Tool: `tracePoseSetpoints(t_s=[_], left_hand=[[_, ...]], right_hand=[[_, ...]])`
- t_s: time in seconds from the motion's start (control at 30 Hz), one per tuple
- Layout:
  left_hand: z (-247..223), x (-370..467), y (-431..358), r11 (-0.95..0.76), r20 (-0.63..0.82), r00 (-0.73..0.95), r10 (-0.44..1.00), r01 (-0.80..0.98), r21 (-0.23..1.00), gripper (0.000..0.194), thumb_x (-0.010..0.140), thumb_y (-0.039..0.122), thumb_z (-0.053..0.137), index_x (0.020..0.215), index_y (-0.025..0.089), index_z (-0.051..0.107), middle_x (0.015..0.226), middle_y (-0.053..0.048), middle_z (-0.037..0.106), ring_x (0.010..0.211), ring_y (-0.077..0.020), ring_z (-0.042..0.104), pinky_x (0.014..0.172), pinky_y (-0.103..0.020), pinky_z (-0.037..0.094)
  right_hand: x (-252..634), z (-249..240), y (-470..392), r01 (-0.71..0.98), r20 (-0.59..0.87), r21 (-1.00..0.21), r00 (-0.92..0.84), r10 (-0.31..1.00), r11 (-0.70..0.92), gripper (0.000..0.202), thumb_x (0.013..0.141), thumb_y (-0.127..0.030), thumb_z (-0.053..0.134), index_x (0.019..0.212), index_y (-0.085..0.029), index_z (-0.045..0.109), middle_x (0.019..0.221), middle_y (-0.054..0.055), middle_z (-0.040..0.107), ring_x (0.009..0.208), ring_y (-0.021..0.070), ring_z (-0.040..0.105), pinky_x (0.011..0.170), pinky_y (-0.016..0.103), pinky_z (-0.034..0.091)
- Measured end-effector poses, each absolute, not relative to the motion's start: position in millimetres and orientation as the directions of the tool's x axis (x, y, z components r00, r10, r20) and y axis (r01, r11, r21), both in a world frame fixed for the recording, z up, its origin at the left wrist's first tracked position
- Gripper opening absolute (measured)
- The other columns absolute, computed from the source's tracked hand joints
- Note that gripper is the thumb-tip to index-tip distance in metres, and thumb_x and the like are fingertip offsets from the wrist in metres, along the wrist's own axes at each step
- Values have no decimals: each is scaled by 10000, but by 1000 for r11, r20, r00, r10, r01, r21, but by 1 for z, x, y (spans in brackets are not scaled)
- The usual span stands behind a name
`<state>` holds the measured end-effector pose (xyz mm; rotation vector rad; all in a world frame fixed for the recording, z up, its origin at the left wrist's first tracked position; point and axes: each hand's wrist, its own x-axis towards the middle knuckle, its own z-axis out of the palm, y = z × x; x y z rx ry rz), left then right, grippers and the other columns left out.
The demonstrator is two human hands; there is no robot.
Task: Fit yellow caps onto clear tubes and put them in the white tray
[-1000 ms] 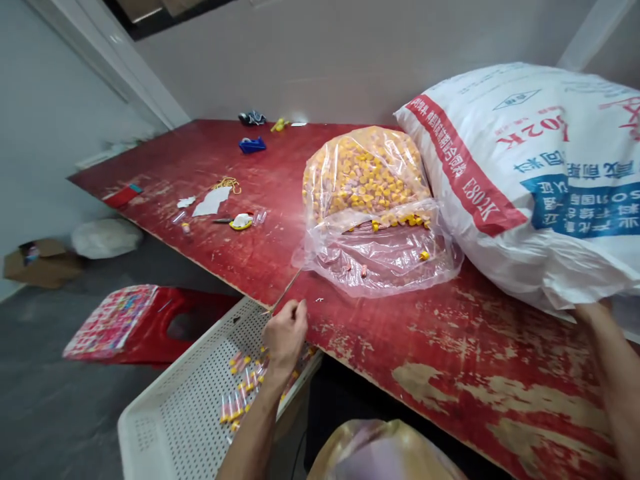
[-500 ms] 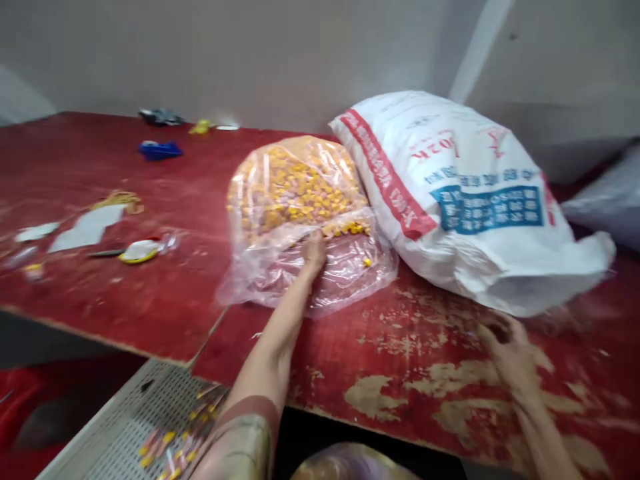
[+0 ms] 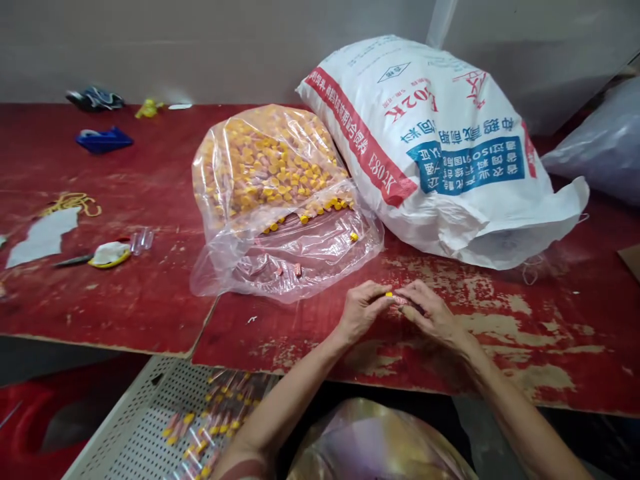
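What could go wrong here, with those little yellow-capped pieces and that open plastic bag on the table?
The left hand and right hand pinch one small yellow-capped piece above the worn red table; it could slip and perhaps roll off the near edge. The clear plastic bag lies open toward the person, with loose pieces at its mouth, so a nudge might spill more. The white sack leans against the bag and could push it.

A small assembly workshop: a worn red counter (image 3: 150,307) carrying a bulk plastic bag of yellow caps (image 3: 265,167) beside a woven sack (image 3: 440,153).
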<state>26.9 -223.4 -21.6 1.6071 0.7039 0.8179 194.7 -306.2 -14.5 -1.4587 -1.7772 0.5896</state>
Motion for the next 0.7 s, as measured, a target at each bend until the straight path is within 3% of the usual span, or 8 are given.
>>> tracePoseSetpoints(t_s=[0.17,0.27,0.33,0.4,0.57,0.7], left_hand=[[-26,19,-237,-84,55,576,816,24,996,412,869,502,499,922,172,740,979,-89,706,918,-191,628,876,-316,461],[-16,20,-232,201,-223,602,766,105,974,664,867,658,313,773,146,727,834,-101,709,796,-195,640,773,-314,488],[-11,26,-231,418,-390,568,725,88,904,774,841,725,198,727,141,693,746,-93,688,681,-171,625,683,-293,487],[-10,34,-233,542,-466,565,681,39,840,809,810,764,167,702,132,660,693,-87,665,605,-150,599,621,-270,470],[-18,38,-253,598,-567,447,692,86,797,772,787,781,204,589,137,582,525,-56,567,456,-111,494,514,-241,398],[-20,21,-256,475,-471,380,796,90,876,699,804,745,265,640,151,596,521,-33,547,482,-123,499,513,-242,393]], right_hand=[[183,-19,-315,583,221,-782,-69,973,219,216,955,-277,447,1095,-195,589,980,65,621,869,168,573,772,276,464],[172,-17,-322,514,135,-842,-93,986,164,197,951,-309,473,1022,-188,611,923,42,642,802,146,590,712,236,452],[161,-15,-325,520,146,-828,-160,976,209,195,943,-313,480,980,-173,611,864,38,639,738,135,580,660,226,433],[149,-17,-328,543,195,-788,-227,954,290,185,931,-298,482,927,-158,604,786,34,623,664,127,554,604,225,407],[132,-34,-338,582,238,-750,-206,949,314,192,921,-269,443,802,-165,552,673,19,576,561,113,493,533,223,373],[127,-33,-334,691,209,-617,-318,925,377,182,906,-295,478,778,-173,520,688,23,578,575,132,515,523,238,373]])
